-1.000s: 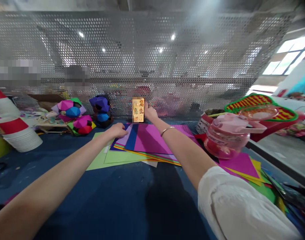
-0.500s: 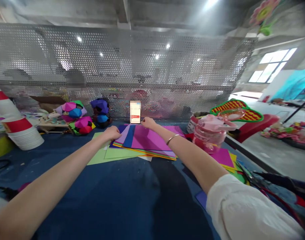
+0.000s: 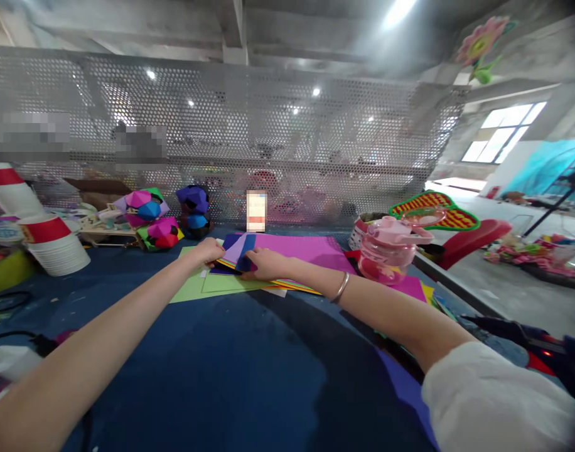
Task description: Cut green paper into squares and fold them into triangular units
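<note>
From where I watch, the near part of the bench (image 3: 207,383) is dark blue, with a shadow across it. At my right a white sleeve (image 3: 494,402) runs into the right forearm, which wears a bracelet (image 3: 342,287); a violet sheet (image 3: 405,386) shows just below that arm.

Further in, I have pale green sheets (image 3: 188,285) lying flat, partly under the stack (image 3: 297,248) of coloured paper. The stack sits directly between and behind my two hands, both touching it. My left hand (image 3: 209,251) is at its left edge, thumb and fingers pressed together, pinching the paper there. My right hand (image 3: 265,263) lies over its front edge, fingers bent and pointing left, beside a blue strip (image 3: 247,251) on top; whether they pinch anything underneath I cannot tell. Most of the magenta top sheet spreads behind and to the right of that hand.

To the right of the stack I see a pink bottle (image 3: 386,254); well off to the left, nested cups (image 3: 56,254) with red bands. Paper balls (image 3: 150,220) stand left of the stack, towards the back. A phone (image 3: 256,212), its screen blurred, stands upright just behind the stack, near the perforated panel (image 3: 287,135). Past its right end is a window (image 3: 501,135).
</note>
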A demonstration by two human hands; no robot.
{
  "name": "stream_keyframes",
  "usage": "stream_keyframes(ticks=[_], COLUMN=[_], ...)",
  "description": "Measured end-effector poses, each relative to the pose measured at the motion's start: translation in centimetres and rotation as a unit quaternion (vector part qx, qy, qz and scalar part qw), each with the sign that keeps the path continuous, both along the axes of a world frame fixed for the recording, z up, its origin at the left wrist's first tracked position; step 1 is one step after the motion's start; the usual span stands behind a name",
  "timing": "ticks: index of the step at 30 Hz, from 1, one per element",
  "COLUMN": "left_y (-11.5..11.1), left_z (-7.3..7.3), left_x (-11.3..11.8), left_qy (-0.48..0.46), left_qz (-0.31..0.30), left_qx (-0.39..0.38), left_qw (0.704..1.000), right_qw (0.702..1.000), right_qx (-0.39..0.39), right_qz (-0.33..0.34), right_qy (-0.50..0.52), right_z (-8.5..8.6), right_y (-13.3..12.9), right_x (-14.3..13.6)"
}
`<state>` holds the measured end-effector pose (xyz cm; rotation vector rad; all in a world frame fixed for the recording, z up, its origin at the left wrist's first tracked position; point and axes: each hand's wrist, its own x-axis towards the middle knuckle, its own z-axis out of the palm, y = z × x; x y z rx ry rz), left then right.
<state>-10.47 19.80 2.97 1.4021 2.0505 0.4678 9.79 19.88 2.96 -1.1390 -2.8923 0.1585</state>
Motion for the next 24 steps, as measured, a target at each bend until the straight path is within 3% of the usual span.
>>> stream_keyframes(ticks=[8, 17, 24], left_y=[-1.2, -2.6, -4.7], left_z=[0.1, 1.0, 1.2], left_x=[-0.3, 0.0, -0.8], left_qy=[-0.054, -0.095, -0.167], left_qz=[0.004, -0.019, -0.075], left_qx=[-0.02, -0.041, -0.057], left_qw=[0.998, 0.994, 0.981], right_qw=[1.0, 0.999, 1.0], right_qx=[0.008, 0.005, 0.006], right_qz=[0.0, -0.031, 0.012], right_qy=[-0.003, 0.015, 0.016], right_z=[0.1, 0.8, 0.3], right_y=[0.2, 2.8, -1.1], right_x=[0.1, -0.2, -0.4])
